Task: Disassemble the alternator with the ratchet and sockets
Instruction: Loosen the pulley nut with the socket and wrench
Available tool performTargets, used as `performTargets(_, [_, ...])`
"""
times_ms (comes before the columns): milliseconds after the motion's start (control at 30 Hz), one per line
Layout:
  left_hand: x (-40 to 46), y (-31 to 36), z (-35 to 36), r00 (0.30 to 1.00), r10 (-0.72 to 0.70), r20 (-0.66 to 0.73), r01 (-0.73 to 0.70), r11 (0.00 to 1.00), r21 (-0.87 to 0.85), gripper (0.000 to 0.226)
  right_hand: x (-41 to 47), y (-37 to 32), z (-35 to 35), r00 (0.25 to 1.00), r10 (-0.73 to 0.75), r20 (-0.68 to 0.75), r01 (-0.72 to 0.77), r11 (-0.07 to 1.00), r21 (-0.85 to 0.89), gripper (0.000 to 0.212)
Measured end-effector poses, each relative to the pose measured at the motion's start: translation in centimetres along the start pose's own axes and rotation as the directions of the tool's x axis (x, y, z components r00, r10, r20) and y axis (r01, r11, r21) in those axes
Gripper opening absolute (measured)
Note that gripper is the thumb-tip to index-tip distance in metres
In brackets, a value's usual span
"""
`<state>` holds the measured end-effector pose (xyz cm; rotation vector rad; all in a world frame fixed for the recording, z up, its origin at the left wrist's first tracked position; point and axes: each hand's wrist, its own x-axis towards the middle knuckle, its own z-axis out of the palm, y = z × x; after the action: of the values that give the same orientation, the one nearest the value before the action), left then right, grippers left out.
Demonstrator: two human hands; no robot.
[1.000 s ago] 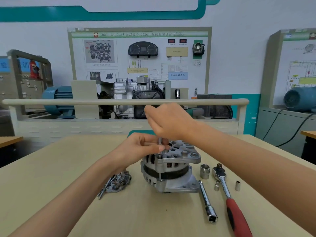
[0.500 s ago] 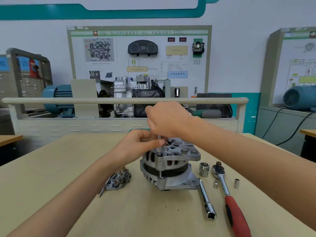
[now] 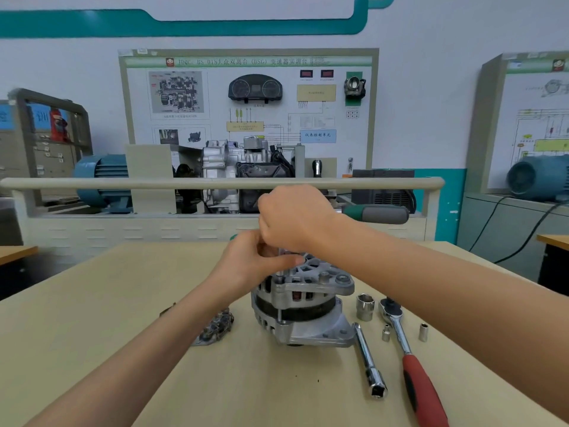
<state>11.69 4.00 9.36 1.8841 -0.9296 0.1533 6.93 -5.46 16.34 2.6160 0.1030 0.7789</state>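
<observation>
The silver alternator (image 3: 308, 306) stands on the wooden table (image 3: 92, 334), rear housing up. My right hand (image 3: 295, 217) grips the head of a ratchet above it; its green and grey handle (image 3: 378, 214) sticks out to the right. A thin steel shaft (image 3: 280, 274) runs down from my hands to a bolt at the housing's left rim. My left hand (image 3: 246, 260) pinches this shaft just above the housing. The socket end is hidden by my fingers.
Right of the alternator lie a large socket (image 3: 365, 306), a chrome extension bar (image 3: 369, 362), a red-handled ratchet (image 3: 421, 386) and two small sockets (image 3: 386, 332) (image 3: 423, 331). A removed dark part (image 3: 217, 329) lies at its left. A training stand with a rail (image 3: 215, 183) is behind the table.
The green and grey handle has swung out to the right from behind my right hand. Both hands stay on the tool above the alternator.
</observation>
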Motion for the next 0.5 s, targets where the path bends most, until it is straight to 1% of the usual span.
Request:
performTargets(33, [-0.1,-0.1,-0.3,0.999,0.002,0.033,-0.001,1.0,-0.017,0.035,0.0,0.0,0.0,1.0,-0.004,-0.003,0.004,1.0,-0.002,0.032])
performTargets(100, [-0.6,-0.3,-1.0,0.989,0.012,0.15,0.005,0.994,-0.111,0.018,-0.1,0.3,0.1,1.0,-0.004,0.001,0.004,1.0,0.003,0.032])
performTargets(133, [-0.8,-0.4,-1.3,0.978,0.023,0.206,0.011,0.987,-0.159,0.014,-0.2,0.5,0.1,1.0,-0.001,0.002,0.001,1.0,0.006,0.032])
performTargets(200, [-1.1,-0.8,-1.6,0.969,0.042,0.245,0.012,0.976,-0.216,0.019,-0.3,0.9,0.2,1.0,-0.002,-0.002,0.002,1.0,0.016,0.031])
performTargets(367, [-0.9,-0.8,-1.2,0.988,0.014,0.151,0.028,0.961,-0.274,0.015,-0.6,0.9,0.2,0.997,-0.022,-0.08,0.026,0.999,0.046,0.02])
performTargets(467, [-0.7,-0.7,-0.4,1.0,0.003,0.007,-0.001,0.955,-0.297,0.008,-0.7,1.3,0.1,0.987,0.025,-0.16,-0.016,0.998,0.059,0.018])
performTargets(500, [-0.6,-0.6,-0.2,0.999,0.007,-0.046,-0.02,0.956,-0.293,0.009,-0.6,1.4,0.1,0.983,0.042,-0.177,-0.031,0.998,0.061,0.018])
